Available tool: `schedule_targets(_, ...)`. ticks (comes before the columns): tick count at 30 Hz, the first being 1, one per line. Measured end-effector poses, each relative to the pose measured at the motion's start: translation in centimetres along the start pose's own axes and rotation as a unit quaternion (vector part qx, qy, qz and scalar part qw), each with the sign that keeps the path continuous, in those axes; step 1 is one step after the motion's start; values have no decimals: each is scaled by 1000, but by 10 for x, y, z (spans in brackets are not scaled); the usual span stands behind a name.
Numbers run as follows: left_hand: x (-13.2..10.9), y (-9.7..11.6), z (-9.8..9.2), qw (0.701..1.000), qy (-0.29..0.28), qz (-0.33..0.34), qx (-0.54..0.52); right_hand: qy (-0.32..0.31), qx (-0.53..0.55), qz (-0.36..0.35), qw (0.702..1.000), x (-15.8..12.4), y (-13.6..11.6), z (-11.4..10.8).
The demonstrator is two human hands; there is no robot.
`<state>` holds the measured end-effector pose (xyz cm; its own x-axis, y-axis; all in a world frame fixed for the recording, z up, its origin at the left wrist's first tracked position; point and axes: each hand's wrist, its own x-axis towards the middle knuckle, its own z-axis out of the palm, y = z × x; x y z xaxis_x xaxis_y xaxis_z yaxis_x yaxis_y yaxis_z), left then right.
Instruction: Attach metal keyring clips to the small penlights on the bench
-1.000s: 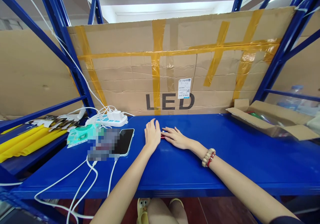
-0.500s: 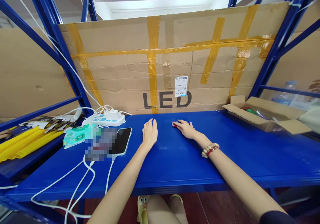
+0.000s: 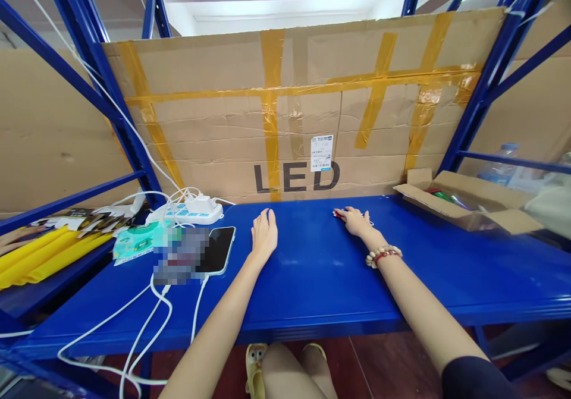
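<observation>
My left hand (image 3: pixel 264 232) rests on the blue shelf top with its fingers stretched forward and nothing visible in it. A phone (image 3: pixel 222 250) with a white cable lies to its left. Further right, my right hand (image 3: pixel 355 222) is palm down, with its fingers closed over slim red and white items (image 3: pixel 338 213). Only their ends show past the fingers and beside the thumb, so I cannot tell their kind. A beaded bracelet (image 3: pixel 382 255) is on that wrist. Both hands are low over the blue shelf top (image 3: pixel 307 286).
An open cardboard box (image 3: pixel 468 206) with small items inside stands at the right. A white power strip (image 3: pixel 200 210), a green packet (image 3: pixel 138 241) and cables are at the left, near yellow goods (image 3: pixel 53 253). A taped cardboard panel (image 3: pixel 214 131) closes the back between blue posts.
My right hand has slid to the right across the shelf top, carrying the red and white items along. My left hand has hardly moved. The view has shifted slightly.
</observation>
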<state>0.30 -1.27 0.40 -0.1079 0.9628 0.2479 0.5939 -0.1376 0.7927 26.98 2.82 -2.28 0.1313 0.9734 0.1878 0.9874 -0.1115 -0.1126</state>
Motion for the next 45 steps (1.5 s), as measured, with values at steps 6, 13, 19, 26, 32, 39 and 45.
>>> schedule_targets(6,1,-1,-1,1000,19,9,-18,68,-8,29,997,-9,-8,-15)
schedule_targets(13,0,1,-2,999,19,21,-23,52,-10,98,994,-25,-24,-39)
schedule_targets(19,1,0,0,998,15,54,-21,55,14,72,996,-22,-23,-34)
schedule_targets(26,5,-3,3,995,4,93,36,-44,217,-152,963,-22,-44,-16)
schedule_targets(32,1,-5,10,973,-77,152,154,-24,272,-316,908,-39,-75,-19)
schedule_targets(39,0,-2,10,960,-100,202,167,-20,356,-309,881,-43,-80,-17)
schedule_targets(45,3,-2,8,965,-123,204,113,-46,381,-315,868,-48,-88,-23)
